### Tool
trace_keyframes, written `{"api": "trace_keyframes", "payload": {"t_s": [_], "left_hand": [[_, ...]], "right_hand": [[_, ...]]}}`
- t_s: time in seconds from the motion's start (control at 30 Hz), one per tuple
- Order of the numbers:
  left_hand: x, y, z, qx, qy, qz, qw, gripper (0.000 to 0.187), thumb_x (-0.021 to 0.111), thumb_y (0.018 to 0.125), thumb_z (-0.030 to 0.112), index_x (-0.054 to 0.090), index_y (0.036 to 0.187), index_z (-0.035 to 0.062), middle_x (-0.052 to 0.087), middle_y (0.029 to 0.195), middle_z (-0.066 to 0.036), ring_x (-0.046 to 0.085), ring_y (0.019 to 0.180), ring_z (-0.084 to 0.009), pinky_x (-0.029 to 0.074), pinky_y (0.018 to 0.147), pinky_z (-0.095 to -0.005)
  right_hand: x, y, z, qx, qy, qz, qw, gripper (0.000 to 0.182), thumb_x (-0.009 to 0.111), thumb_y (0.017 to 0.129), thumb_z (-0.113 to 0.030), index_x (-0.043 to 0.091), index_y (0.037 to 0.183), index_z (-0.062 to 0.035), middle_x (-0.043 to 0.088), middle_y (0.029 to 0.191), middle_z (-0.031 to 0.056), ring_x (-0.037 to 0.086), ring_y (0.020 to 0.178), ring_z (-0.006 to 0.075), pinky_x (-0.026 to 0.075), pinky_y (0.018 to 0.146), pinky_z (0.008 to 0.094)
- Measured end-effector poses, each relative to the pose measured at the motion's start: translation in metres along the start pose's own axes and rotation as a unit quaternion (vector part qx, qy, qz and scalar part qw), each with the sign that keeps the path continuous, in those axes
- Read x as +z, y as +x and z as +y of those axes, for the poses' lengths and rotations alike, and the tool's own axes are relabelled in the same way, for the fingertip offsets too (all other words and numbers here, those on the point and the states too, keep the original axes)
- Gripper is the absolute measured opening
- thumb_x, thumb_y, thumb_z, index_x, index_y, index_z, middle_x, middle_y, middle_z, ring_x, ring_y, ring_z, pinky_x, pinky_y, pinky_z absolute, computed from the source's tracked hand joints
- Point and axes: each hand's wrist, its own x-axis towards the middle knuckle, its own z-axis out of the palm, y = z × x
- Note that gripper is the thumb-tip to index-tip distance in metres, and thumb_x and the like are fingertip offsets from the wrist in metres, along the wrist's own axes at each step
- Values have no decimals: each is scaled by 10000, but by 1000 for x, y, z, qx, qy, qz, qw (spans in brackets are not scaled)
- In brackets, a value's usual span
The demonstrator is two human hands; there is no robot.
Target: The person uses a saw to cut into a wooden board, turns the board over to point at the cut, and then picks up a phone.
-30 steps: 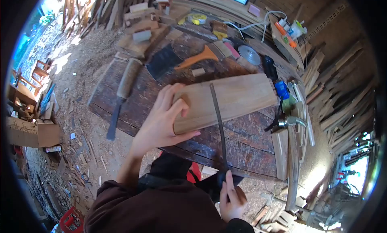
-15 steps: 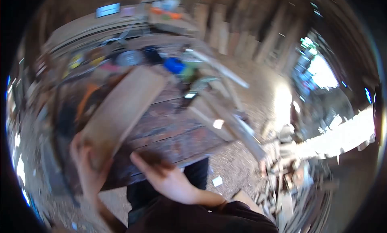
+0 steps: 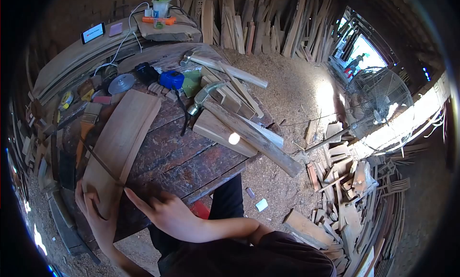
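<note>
A long wooden board (image 3: 122,128) lies slantwise on the dark worktable (image 3: 167,147). My left hand (image 3: 93,210) grips its near end, thumb on top and fingers at the left edge. Across the board's lower part runs a thin dark file-like bar (image 3: 101,162). At the bar's near end is my right hand (image 3: 175,217), index finger stretched along it and other fingers curled; its grip is partly hidden. Left of the board lies a paintbrush (image 3: 86,126) with an orange handle. A blue tape measure (image 3: 171,79) sits beyond the board's far end.
Two hammers (image 3: 203,95) (image 3: 225,70) and wood offcuts (image 3: 223,133) lie on the table's right. A saw-like blade (image 3: 67,224) is at lower left. A phone (image 3: 92,33) stands at the back. A fan (image 3: 378,102) and scrap wood (image 3: 345,200) occupy the right side.
The view has steadied from a blur. The thin bar now shows across the board, and my right hand has moved left, close to the board's right edge. My left hand stays at the near end.
</note>
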Motion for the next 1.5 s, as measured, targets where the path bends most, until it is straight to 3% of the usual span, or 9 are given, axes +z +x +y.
{"api": "trace_keyframes", "payload": {"t_s": [0.23,0.43,0.6,0.7,0.93,1.0,1.3,1.4,1.5], "left_hand": [[0,-3,0,-10,-1,-8,1000,441,774,727,121,413,974,66,365,1504,-216,304,1392,-463,259,1105,-578],[-2,-3,1,2,10,-12,1000,456,769,720,9,439,1030,61,357,1514,-222,327,1404,-439,312,1113,-504],[-2,3,4,7,-42,7,999,526,825,630,43,477,1022,76,394,1442,-241,381,1324,-472,323,1081,-521],[-9,6,13,-4,-56,6,998,517,866,646,117,484,991,72,397,1418,-249,381,1319,-469,351,1065,-513],[-19,10,15,-3,-50,30,998,521,886,687,257,474,942,66,382,1408,-269,375,1305,-494,353,1074,-529],[-20,10,16,33,-71,9,997,502,868,719,285,466,935,76,380,1401,-268,380,1293,-504,362,1071,-537],[-17,7,10,22,-78,13,997,508,866,720,287,448,927,83,377,1413,-263,343,1328,-494,312,1099,-545],[-19,6,12,23,-75,19,997,506,865,718,285,451,927,83,388,1400,-264,354,1321,-493,311,1098,-545],[-20,5,13,16,-80,22,996,507,868,709,277,457,928,78,396,1390,-264,364,1315,-491,314,1095,-541]], "right_hand": [[-29,-62,22,3,48,25,999,818,589,745,-72,361,1530,-66,532,611,48,562,558,205,522,582,299],[-38,-51,16,15,47,-4,999,822,592,741,-64,361,1531,-64,510,617,57,560,588,215,538,677,326],[-9,5,15,40,131,7,991,682,585,784,34,470,1451,-47,680,985,155,685,839,295,562,736,371],[-12,3,20,-4,129,10,992,767,591,746,18,410,1489,-45,599,733,100,625,675,272,538,605,372],[-43,-63,33,36,108,-69,991,363,637,897,39,657,1256,-11,678,796,162,613,571,269,503,579,334],[-27,-62,40,-64,110,112,985,349,668,879,39,678,1226,12,612,648,132,484,462,174,431,489,328],[-10,23,10,28,146,42,988,396,632,916,13,632,1306,-56,636,721,194,587,509,273,460,535,318],[-23,-10,22,16,161,18,987,455,640,881,40,601,1329,-27,689,807,165,567,529,281,464,535,394],[-54,-51,23,68,123,-27,990,395,646,905,18,640,1295,-43,653,722,192,627,539,290,481,539,341]]}}
